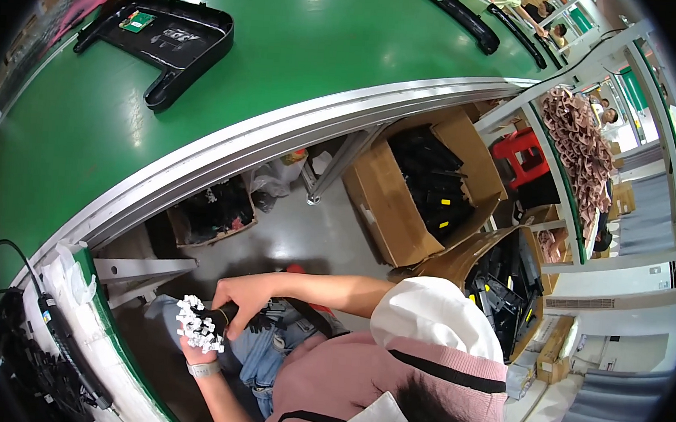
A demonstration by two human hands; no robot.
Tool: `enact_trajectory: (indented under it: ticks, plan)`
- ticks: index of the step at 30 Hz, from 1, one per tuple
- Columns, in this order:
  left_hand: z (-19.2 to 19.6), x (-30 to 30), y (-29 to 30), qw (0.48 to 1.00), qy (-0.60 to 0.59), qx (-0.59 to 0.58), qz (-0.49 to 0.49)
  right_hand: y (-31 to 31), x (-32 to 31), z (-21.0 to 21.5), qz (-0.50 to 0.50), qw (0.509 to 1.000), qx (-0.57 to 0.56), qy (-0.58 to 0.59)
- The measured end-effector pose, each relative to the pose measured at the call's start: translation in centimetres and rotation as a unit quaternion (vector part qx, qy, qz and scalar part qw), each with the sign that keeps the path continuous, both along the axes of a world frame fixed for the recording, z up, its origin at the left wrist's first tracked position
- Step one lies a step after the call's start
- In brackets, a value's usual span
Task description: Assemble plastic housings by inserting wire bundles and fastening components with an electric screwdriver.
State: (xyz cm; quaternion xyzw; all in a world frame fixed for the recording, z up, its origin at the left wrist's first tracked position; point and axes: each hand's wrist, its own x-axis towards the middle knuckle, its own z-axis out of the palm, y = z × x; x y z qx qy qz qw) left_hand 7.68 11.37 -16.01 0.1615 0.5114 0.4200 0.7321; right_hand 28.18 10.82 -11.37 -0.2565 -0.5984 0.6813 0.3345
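I hold a bundle of thin black cables [229, 310] at lap height, its white plug connectors [198, 325] fanned out at one end. My right hand [244, 300] is closed over the black part of the bundle, thumb and fingers curled round it. Beneath the white connectors is my left hand [193, 351], with a pale watch on its wrist. Connectors cover most of its fingers, though it appears to clasp the bundle from below. Dark cable ends show past my right hand, above my blue jeans [265, 363].
A green conveyor [301, 59] with a metal edge curves ahead, carrying a black plastic housing [201, 41]. Tangled black cables [27, 346] lie on the bench at left. Cardboard boxes [385, 206] of black parts stand at right; another box [215, 238] is under the conveyor.
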Motion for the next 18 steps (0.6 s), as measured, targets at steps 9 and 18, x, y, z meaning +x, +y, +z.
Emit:
enact_trajectory:
  ticks: [9,18]
  plan:
    - [2.2,-3.2,0.6,0.932,0.042,0.248,-0.261,0.6,-6.2,-0.1,0.164,0.945,0.279,-0.051]
    - [-0.3,-5.8,0.1,0.742,0.427,0.476,-0.199,-0.1,-4.9,0.1,-0.062,0.97,0.232,-0.044]
